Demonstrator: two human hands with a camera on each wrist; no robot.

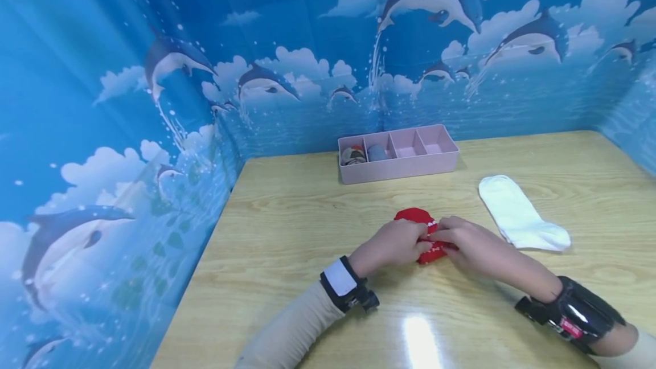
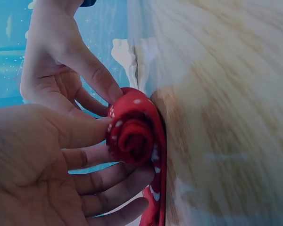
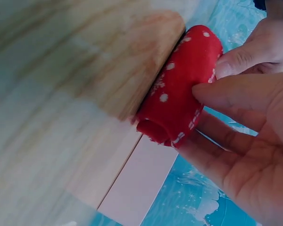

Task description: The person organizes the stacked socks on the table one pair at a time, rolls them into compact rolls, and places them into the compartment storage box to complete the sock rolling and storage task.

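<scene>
Head view: red tag (image 1: 571, 328) on the right wrist strap (image 1: 579, 312), lettering too small to read; left strap (image 1: 340, 278) carries a white patch. Wood-grain table (image 1: 287, 204), glare spot (image 1: 421, 340) near the front, blue dolphin curtain (image 1: 287, 113) behind and along the left. Red sock (image 1: 414, 215) is mid-table, with left hand (image 1: 393, 245) and right hand (image 1: 474, 244) both gripping it. Pink box (image 1: 400, 171) sits by the back edge (four compartments; patterned roll (image 1: 353, 156) in the leftmost, grey roll (image 1: 377, 152) next to it). White sock (image 1: 517, 215) lies flat beyond the right hand; wood stretches between red sock and box, and out to the table's left edge. Left wrist view: red sock partly rolled, spiral end facing the camera, white marks on it, unrolled length flat on the wood; left thumb and fingers curl round the roll, right thumb presses its far end. Right wrist view: right hand pinches the roll between thumb and fingers, left thumb at the other end; roll rests against the table.
</scene>
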